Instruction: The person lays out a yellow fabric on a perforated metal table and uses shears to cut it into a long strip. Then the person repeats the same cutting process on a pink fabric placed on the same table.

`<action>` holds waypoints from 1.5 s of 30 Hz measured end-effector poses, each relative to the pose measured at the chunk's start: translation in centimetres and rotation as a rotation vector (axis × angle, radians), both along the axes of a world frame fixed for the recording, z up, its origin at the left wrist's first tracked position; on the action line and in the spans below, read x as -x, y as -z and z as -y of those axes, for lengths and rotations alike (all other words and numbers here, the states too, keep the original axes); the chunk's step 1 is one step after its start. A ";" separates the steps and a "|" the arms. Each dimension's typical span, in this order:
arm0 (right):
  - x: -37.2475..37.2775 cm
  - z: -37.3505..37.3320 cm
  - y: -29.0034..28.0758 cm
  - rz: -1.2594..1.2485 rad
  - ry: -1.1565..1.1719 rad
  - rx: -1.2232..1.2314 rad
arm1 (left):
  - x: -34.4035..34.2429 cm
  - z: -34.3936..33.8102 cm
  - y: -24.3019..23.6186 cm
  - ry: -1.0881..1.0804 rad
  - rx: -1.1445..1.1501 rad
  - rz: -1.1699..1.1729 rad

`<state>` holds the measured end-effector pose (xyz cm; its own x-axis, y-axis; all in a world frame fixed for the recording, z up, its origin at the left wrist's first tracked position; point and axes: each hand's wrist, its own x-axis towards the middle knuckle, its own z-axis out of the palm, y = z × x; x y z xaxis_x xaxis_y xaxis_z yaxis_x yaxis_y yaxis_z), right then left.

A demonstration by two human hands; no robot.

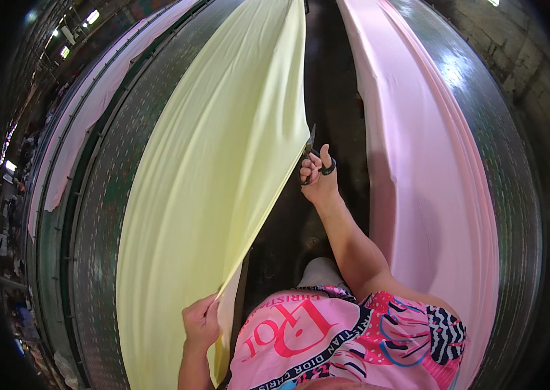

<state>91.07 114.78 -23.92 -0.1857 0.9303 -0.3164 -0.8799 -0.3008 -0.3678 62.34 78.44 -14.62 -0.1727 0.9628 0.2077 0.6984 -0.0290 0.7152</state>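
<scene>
A long sheet of pale yellow fabric (190,195) lies draped along the left, its inner edge pulled into a taut diagonal. My left hand (200,318) grips that edge low in the picture, with a paler strip of cloth showing just beside it. My right hand (317,172), arm stretched forward, is closed on black-handled scissors (311,140), whose blades point upward at the yellow fabric's edge near a bend in it. A pale pink fabric (424,182) hangs in a long draped length to the right of my right arm.
Long speckled tables (99,214) run under and beside the fabrics, with a second one (509,195) at right. Another pink strip (77,149) lies along a railed table at far left. A dark gap with floor runs between the two draped lengths. A block wall stands at upper right.
</scene>
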 end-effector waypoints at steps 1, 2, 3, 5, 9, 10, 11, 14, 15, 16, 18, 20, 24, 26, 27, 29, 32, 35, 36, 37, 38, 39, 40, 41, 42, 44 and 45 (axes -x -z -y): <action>0.1 -1.6 -0.3 -0.016 -0.006 -0.012 | 0.4 0.1 -0.2 -0.055 0.013 0.011; 0.2 -3.0 -0.3 -0.021 0.006 0.008 | 0.5 0.4 -0.4 -0.111 0.032 0.005; 0.3 -4.5 -0.2 -0.028 0.021 0.024 | 0.8 0.5 -0.8 -0.165 0.046 -0.001; 0.1 -7.8 0.0 -0.061 0.022 0.028 | 1.6 1.0 -0.8 -0.287 0.055 -0.002; -0.4 -13.4 0.1 -0.027 -0.003 0.024 | 3.1 2.8 -0.4 -0.502 0.062 0.006; -0.7 -14.6 0.1 -0.006 -0.013 0.014 | 3.1 2.8 -0.5 -0.538 0.068 0.006; -0.8 -15.7 -0.4 0.021 -0.023 0.002 | 3.0 2.6 -0.6 -0.549 0.086 -0.012; 0.5 -17.9 -1.4 0.087 -0.067 -0.021 | 3.9 2.6 0.3 -0.601 0.118 -0.049; 0.4 -18.5 -1.3 0.015 -0.056 -0.050 | 5.1 3.1 1.4 -0.630 0.111 -0.048; 1.0 -18.4 -1.7 0.043 -0.038 -0.066 | 6.0 3.6 2.5 -0.669 0.106 -0.050; 2.4 -16.5 -3.9 0.099 0.006 -0.101 | 7.0 3.6 4.2 -0.673 0.100 -0.142; 2.5 -14.2 -5.5 0.123 0.003 -0.223 | 8.5 2.5 6.2 -0.648 0.087 -0.235; 1.6 -12.6 -5.8 0.195 -0.051 -0.305 | 13.0 -1.6 9.1 -0.555 0.166 -0.388; 1.0 -13.6 -5.6 0.229 -0.055 -0.247 | 14.2 -4.9 9.7 -0.492 0.291 -0.419; 0.8 -14.1 -5.5 0.241 -0.073 -0.247 | 14.6 -6.7 10.0 -0.442 0.373 -0.428; 0.5 -15.0 -5.2 0.269 -0.112 -0.238 | 14.4 -10.9 10.6 -0.377 0.370 -0.413; 0.3 -15.3 -4.7 0.312 -0.088 -0.209 | 10.2 -17.7 9.1 -0.310 0.166 -0.267; 0.2 -16.2 -3.2 0.277 -0.092 -0.184 | 4.9 -25.0 6.5 -0.130 -0.020 -0.162; 0.5 -16.1 -2.8 0.285 -0.089 -0.182 | 3.2 -27.0 6.0 -0.053 -0.074 -0.177; 0.6 -15.7 -2.7 0.303 -0.104 -0.203 | 1.4 -29.2 5.4 0.026 -0.129 -0.191; 0.6 -15.4 -2.9 0.325 -0.115 -0.226 | -0.6 -31.8 4.8 0.093 -0.160 -0.175; 0.6 -14.9 -3.0 0.345 -0.130 -0.242 | -2.5 -34.3 4.1 0.159 -0.182 -0.160; 0.4 -14.3 -3.4 0.358 -0.133 -0.220 | -4.7 -36.8 3.1 0.201 -0.208 -0.201; 0.5 -13.5 -3.8 0.370 -0.139 -0.204 | -6.5 -39.0 2.3 0.241 -0.237 -0.244; 0.3 -13.4 -3.8 0.382 -0.140 -0.186 | -8.2 -41.4 2.0 0.249 -0.215 -0.263; -0.1 -13.9 -3.2 0.364 -0.187 -0.105 | -10.7 -45.7 2.2 0.270 -0.141 -0.319; -0.3 -13.6 -3.8 0.358 -0.204 -0.104 | -11.5 -47.8 2.4 0.279 -0.124 -0.352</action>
<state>91.33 128.42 -20.15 -0.2650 0.9163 -0.3003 -0.6177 -0.4005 -0.6768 73.84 126.23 -16.97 0.1905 0.9269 0.3234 0.8514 -0.3200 0.4157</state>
